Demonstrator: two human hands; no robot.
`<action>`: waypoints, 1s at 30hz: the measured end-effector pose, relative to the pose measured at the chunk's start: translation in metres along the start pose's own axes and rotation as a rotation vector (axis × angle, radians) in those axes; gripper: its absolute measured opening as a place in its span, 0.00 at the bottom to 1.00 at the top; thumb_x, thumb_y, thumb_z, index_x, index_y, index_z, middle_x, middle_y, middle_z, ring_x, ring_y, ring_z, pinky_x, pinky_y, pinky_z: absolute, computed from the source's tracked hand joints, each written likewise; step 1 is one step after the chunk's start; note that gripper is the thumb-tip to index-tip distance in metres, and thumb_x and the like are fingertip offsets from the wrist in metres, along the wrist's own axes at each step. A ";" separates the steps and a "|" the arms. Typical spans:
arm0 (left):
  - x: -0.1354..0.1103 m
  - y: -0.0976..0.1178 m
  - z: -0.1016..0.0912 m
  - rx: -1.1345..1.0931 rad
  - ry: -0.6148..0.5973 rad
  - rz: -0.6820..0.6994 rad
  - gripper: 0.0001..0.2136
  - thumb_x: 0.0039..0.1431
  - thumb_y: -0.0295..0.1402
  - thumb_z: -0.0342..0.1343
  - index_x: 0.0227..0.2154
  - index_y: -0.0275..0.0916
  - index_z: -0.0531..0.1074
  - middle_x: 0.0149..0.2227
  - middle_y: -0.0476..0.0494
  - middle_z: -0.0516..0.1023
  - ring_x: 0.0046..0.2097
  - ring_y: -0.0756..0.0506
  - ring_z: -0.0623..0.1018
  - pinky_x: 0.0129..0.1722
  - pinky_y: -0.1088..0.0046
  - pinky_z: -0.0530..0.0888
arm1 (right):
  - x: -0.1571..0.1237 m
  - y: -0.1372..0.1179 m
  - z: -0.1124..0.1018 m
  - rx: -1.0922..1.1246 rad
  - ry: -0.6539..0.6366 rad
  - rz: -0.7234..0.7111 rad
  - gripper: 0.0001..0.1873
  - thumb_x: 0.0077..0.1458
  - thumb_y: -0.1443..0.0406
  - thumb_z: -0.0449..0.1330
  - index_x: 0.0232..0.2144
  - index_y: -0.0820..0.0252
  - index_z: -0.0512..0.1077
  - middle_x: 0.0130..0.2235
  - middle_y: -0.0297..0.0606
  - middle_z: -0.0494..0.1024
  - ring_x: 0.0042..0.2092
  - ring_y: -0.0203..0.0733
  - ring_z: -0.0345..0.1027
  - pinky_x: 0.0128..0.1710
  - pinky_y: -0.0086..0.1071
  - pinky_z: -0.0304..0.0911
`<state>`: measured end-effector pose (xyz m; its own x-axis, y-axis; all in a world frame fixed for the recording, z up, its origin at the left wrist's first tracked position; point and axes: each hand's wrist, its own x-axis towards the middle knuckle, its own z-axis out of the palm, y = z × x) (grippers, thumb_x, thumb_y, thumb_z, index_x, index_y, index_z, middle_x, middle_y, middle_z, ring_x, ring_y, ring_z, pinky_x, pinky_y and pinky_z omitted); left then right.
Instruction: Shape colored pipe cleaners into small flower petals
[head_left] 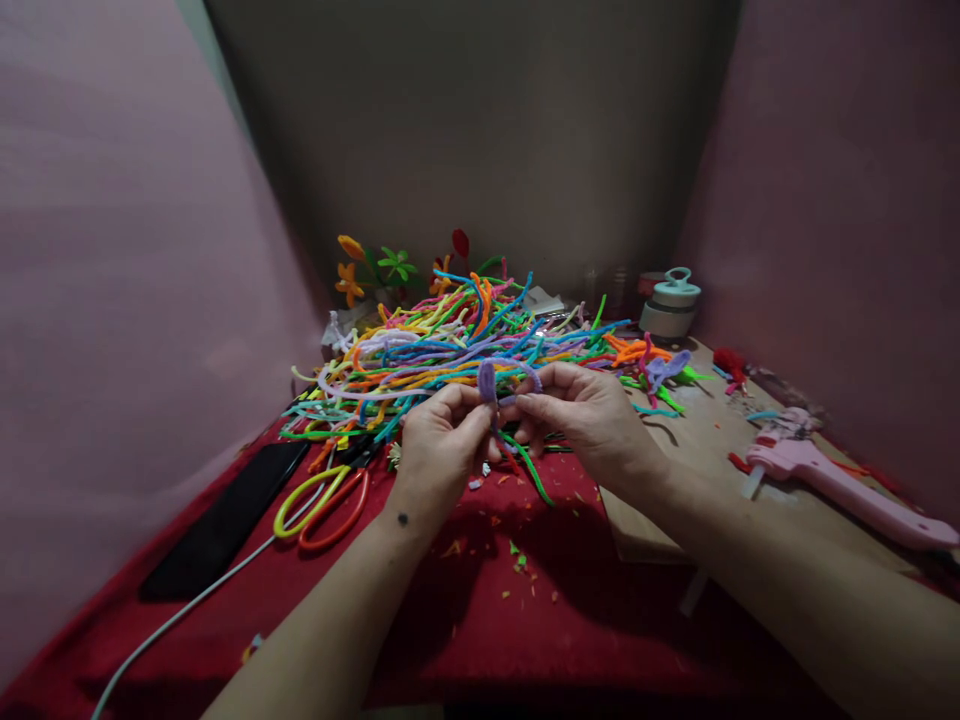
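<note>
Between my two hands is a purple pipe cleaner (487, 381), bent into a loop that stands up on the left and an arc curving to the right. My left hand (448, 440) pinches it at the base of the loop, thumb against fingers. My right hand (589, 412) is closed on the same pipe cleaner at its right part, fingertips partly hidden. Just behind my hands lies a big heap of many-coloured pipe cleaners (450, 345). A green pipe cleaner (534, 472) hangs or lies below my fingers; I cannot tell whether it is attached.
Scissors (300, 515) with yellow and red handles and a black phone (225, 520) lie left on the red cloth (480, 610). At right, a pink glue gun (847, 480) rests on a wooden board (645, 530). Pipe-cleaner flowers (396, 262) and a lidded jar (670, 308) stand behind.
</note>
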<state>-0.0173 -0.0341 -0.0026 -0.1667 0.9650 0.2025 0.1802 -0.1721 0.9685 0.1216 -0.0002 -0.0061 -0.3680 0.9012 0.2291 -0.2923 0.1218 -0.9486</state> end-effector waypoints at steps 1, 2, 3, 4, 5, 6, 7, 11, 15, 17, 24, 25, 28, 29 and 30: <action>-0.001 0.000 0.001 0.002 -0.009 0.001 0.05 0.49 0.32 0.55 0.25 0.36 0.68 0.12 0.53 0.68 0.12 0.54 0.64 0.12 0.82 0.60 | -0.001 0.000 0.001 -0.028 0.018 -0.007 0.11 0.43 0.62 0.63 0.25 0.62 0.66 0.23 0.33 0.74 0.20 0.30 0.64 0.18 0.26 0.60; -0.001 -0.001 0.001 -0.001 -0.018 0.001 0.05 0.49 0.32 0.55 0.26 0.36 0.67 0.12 0.53 0.68 0.12 0.54 0.64 0.12 0.82 0.60 | -0.001 0.000 0.001 -0.057 0.037 -0.021 0.11 0.42 0.62 0.64 0.23 0.63 0.67 0.22 0.32 0.72 0.20 0.29 0.62 0.18 0.25 0.59; -0.001 -0.001 0.002 -0.004 -0.030 -0.002 0.05 0.49 0.32 0.55 0.26 0.36 0.67 0.12 0.53 0.68 0.12 0.54 0.65 0.12 0.82 0.60 | -0.001 0.001 0.002 -0.085 0.054 -0.041 0.10 0.42 0.62 0.64 0.22 0.63 0.68 0.21 0.31 0.71 0.20 0.29 0.60 0.19 0.25 0.58; -0.001 -0.002 0.002 -0.008 -0.038 -0.005 0.05 0.50 0.32 0.55 0.26 0.36 0.67 0.12 0.53 0.69 0.12 0.54 0.64 0.12 0.82 0.60 | -0.001 0.001 0.002 -0.114 0.066 -0.067 0.10 0.43 0.62 0.64 0.22 0.63 0.68 0.21 0.31 0.70 0.20 0.28 0.59 0.20 0.25 0.57; -0.002 -0.003 0.003 -0.012 -0.045 -0.008 0.05 0.50 0.33 0.55 0.25 0.36 0.66 0.12 0.53 0.69 0.12 0.54 0.64 0.12 0.82 0.59 | -0.001 0.003 0.002 -0.143 0.076 -0.101 0.10 0.43 0.62 0.64 0.22 0.63 0.69 0.21 0.31 0.70 0.21 0.29 0.60 0.21 0.25 0.57; -0.002 -0.003 0.003 -0.015 -0.050 -0.010 0.05 0.50 0.33 0.55 0.25 0.36 0.66 0.12 0.53 0.69 0.12 0.54 0.64 0.12 0.82 0.59 | -0.002 0.004 0.001 -0.181 0.081 -0.138 0.09 0.44 0.62 0.63 0.23 0.62 0.69 0.22 0.31 0.70 0.23 0.30 0.60 0.22 0.26 0.58; -0.002 -0.004 0.004 -0.019 -0.053 -0.010 0.06 0.50 0.33 0.55 0.26 0.36 0.66 0.12 0.53 0.69 0.12 0.55 0.63 0.12 0.82 0.59 | -0.002 0.006 0.001 -0.234 0.085 -0.177 0.08 0.45 0.62 0.62 0.24 0.62 0.70 0.24 0.32 0.71 0.24 0.31 0.61 0.24 0.26 0.58; -0.003 -0.003 0.004 -0.024 -0.054 -0.003 0.05 0.50 0.32 0.55 0.26 0.36 0.66 0.12 0.53 0.68 0.12 0.55 0.63 0.12 0.82 0.60 | -0.004 0.012 -0.002 -0.514 0.119 -0.338 0.05 0.49 0.64 0.59 0.26 0.61 0.71 0.26 0.35 0.73 0.28 0.34 0.63 0.27 0.28 0.59; -0.004 -0.002 0.005 -0.025 -0.046 0.019 0.04 0.50 0.31 0.54 0.28 0.36 0.67 0.12 0.54 0.67 0.13 0.54 0.64 0.12 0.82 0.61 | -0.006 0.015 -0.002 -0.693 0.132 -0.460 0.06 0.52 0.66 0.56 0.27 0.60 0.71 0.26 0.35 0.73 0.28 0.35 0.64 0.29 0.29 0.60; -0.004 -0.002 0.006 -0.046 -0.047 0.026 0.04 0.50 0.30 0.55 0.29 0.36 0.67 0.13 0.55 0.68 0.13 0.54 0.65 0.12 0.82 0.61 | -0.007 0.015 -0.003 -0.773 0.135 -0.508 0.06 0.52 0.66 0.55 0.26 0.60 0.71 0.26 0.35 0.73 0.27 0.34 0.64 0.29 0.29 0.59; -0.004 -0.007 0.007 0.016 0.000 0.113 0.03 0.48 0.27 0.54 0.28 0.38 0.68 0.17 0.55 0.70 0.16 0.55 0.68 0.15 0.81 0.66 | -0.011 0.013 -0.001 -1.025 0.168 -0.680 0.07 0.53 0.69 0.53 0.24 0.60 0.68 0.25 0.36 0.72 0.27 0.35 0.63 0.29 0.29 0.58; -0.004 -0.008 0.007 0.037 0.008 0.126 0.03 0.48 0.27 0.54 0.28 0.38 0.68 0.18 0.55 0.70 0.16 0.54 0.68 0.15 0.81 0.66 | -0.012 0.013 -0.001 -1.048 0.166 -0.689 0.08 0.53 0.69 0.53 0.24 0.60 0.68 0.25 0.36 0.72 0.27 0.35 0.63 0.29 0.29 0.58; -0.004 -0.011 0.006 0.060 0.011 0.148 0.03 0.48 0.26 0.53 0.28 0.38 0.67 0.19 0.55 0.70 0.17 0.54 0.69 0.16 0.81 0.67 | -0.014 0.012 0.001 -1.112 0.147 -0.703 0.10 0.54 0.68 0.52 0.22 0.60 0.68 0.24 0.37 0.71 0.26 0.35 0.62 0.29 0.30 0.57; -0.004 -0.012 0.006 0.058 0.008 0.150 0.04 0.47 0.26 0.53 0.28 0.39 0.67 0.20 0.55 0.71 0.17 0.54 0.69 0.16 0.81 0.67 | -0.014 0.012 0.001 -1.121 0.139 -0.703 0.11 0.54 0.68 0.52 0.22 0.60 0.68 0.23 0.37 0.71 0.26 0.35 0.62 0.29 0.30 0.57; -0.004 -0.013 0.006 0.055 0.006 0.151 0.04 0.47 0.26 0.53 0.28 0.39 0.67 0.21 0.54 0.71 0.17 0.54 0.69 0.16 0.81 0.67 | -0.014 0.013 0.001 -1.117 0.128 -0.700 0.11 0.54 0.67 0.52 0.21 0.60 0.68 0.23 0.37 0.71 0.26 0.35 0.62 0.29 0.30 0.57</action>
<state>-0.0132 -0.0346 -0.0164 -0.1393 0.9276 0.3466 0.2567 -0.3043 0.9174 0.1218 -0.0120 -0.0214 -0.3343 0.5335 0.7769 0.5167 0.7932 -0.3223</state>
